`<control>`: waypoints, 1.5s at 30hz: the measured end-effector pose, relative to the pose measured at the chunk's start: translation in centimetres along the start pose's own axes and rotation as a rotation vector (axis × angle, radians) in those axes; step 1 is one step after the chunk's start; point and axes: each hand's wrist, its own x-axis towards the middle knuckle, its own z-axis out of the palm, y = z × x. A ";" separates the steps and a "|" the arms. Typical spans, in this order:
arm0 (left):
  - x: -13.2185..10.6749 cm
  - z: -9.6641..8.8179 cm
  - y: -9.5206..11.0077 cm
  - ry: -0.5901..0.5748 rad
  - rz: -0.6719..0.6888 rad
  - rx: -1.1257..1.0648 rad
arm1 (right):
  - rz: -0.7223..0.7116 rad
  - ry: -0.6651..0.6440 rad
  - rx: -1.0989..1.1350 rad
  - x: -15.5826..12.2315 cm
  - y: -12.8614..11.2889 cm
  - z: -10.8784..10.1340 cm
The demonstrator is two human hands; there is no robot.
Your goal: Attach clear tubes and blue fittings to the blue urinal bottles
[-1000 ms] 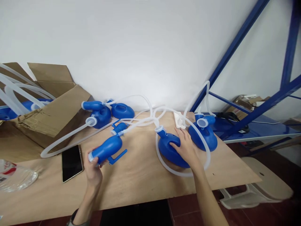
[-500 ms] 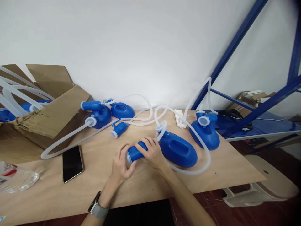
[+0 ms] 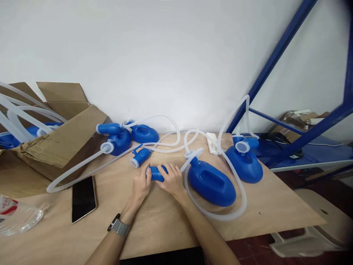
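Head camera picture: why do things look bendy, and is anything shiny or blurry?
In the head view, the blue shelf beam bends a little, as wide lenses do; the top right corner darkens; the clear plastic wrapping has glare; the left hand and right hand on the blue plastic piece look fairly sharp; shadows are soft.

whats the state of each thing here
left hand: wrapped around the end of the blue plastic piece
right hand: wrapped around the other end of it
blue plastic piece: held by both hands
big blue jug: lying down, clear tube looped around it
phone: face up, screen dark
cardboard box: flaps open
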 end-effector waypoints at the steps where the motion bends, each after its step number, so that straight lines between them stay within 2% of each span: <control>1: 0.0 0.1 -0.1 0.003 -0.006 -0.014 | -0.019 0.018 -0.009 -0.1 0.1 0.3; 7: -0.6 0.6 -0.3 -0.003 -0.060 -0.097 | -0.138 0.098 -0.051 -1.0 1.2 1.4; 15: -1.0 1.1 -0.1 -0.019 -0.130 -0.165 | -0.194 0.204 -0.045 -0.6 1.5 0.6; 23: -1.1 1.1 0.3 0.001 -0.162 -0.239 | -0.191 0.164 -0.037 -0.8 1.9 0.8; 27: -1.0 0.8 0.2 -0.118 -0.233 -0.396 | -0.164 0.149 0.004 -1.6 2.4 1.0; 30: -0.5 0.4 -0.2 -0.278 -0.165 -0.506 | -0.175 0.167 0.001 -2.2 2.7 0.9; 33: 0.1 -0.2 -0.7 -0.342 -0.098 -0.491 | -0.196 0.180 0.000 -2.5 2.7 0.8; 39: 0.5 -0.9 -0.7 -0.261 -0.010 -0.345 | -0.240 0.193 0.066 -2.4 2.2 0.7; 43: 0.2 -1.3 -1.1 -0.150 -0.018 -0.202 | -0.180 0.205 0.000 -2.5 2.8 0.3; 45: 0.0 -1.4 -1.4 -0.134 -0.009 -0.114 | -0.155 0.192 -0.027 -2.6 3.2 0.2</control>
